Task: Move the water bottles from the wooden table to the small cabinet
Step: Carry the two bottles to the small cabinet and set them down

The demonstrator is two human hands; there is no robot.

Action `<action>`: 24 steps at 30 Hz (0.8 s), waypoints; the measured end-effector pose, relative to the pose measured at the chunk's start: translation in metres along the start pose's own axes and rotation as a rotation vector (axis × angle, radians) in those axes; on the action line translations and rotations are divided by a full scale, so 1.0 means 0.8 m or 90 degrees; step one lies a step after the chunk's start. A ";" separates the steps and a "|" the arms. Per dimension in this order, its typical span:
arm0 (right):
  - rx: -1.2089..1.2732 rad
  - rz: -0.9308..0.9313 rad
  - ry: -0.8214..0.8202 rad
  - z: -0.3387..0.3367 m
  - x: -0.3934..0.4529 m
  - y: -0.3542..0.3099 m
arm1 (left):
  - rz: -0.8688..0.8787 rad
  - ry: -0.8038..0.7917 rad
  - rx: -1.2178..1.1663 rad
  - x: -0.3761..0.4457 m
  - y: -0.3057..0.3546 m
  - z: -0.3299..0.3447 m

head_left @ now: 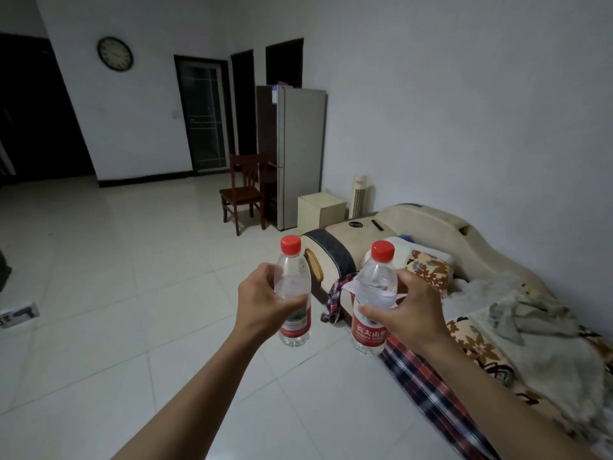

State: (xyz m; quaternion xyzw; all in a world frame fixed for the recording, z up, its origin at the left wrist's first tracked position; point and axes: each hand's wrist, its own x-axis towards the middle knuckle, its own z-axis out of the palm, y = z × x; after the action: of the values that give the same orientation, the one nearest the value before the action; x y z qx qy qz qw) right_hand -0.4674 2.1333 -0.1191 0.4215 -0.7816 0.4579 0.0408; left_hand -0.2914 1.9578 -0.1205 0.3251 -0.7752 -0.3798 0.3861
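I hold two clear water bottles with red caps and red labels, both upright in front of me above the floor. My left hand [262,300] grips the left bottle [292,280] around its middle. My right hand [406,310] grips the right bottle [374,287] the same way. A small cream cabinet [320,212] stands ahead by the wall, between the tall fridge and a white tower fan. The wooden table is out of view.
A sofa [464,260] draped with blankets and a plaid cloth runs along the right wall. A grey fridge [297,154] and a wooden chair [243,190] stand ahead. White tiled floor [132,260] stretches left. A small box [20,314] lies on the floor at far left.
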 end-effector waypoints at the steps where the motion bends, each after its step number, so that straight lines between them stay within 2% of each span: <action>1: 0.002 0.001 0.003 0.007 0.013 0.007 | 0.000 -0.003 -0.001 0.013 -0.003 0.006; 7: 0.015 0.001 0.015 0.050 0.106 0.052 | -0.006 -0.004 0.019 0.106 -0.027 0.049; 18: 0.036 -0.034 -0.025 0.119 0.333 0.116 | -0.011 0.039 0.037 0.308 -0.062 0.109; 24: 0.053 -0.004 -0.045 0.171 0.415 0.140 | -0.019 0.048 0.031 0.393 -0.109 0.135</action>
State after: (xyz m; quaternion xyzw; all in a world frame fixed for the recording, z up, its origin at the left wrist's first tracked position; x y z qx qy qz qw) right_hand -0.7141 1.8498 -0.1253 0.4411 -0.7618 0.4744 -0.0034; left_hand -0.5184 1.6997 -0.1277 0.3599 -0.7643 -0.3543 0.4011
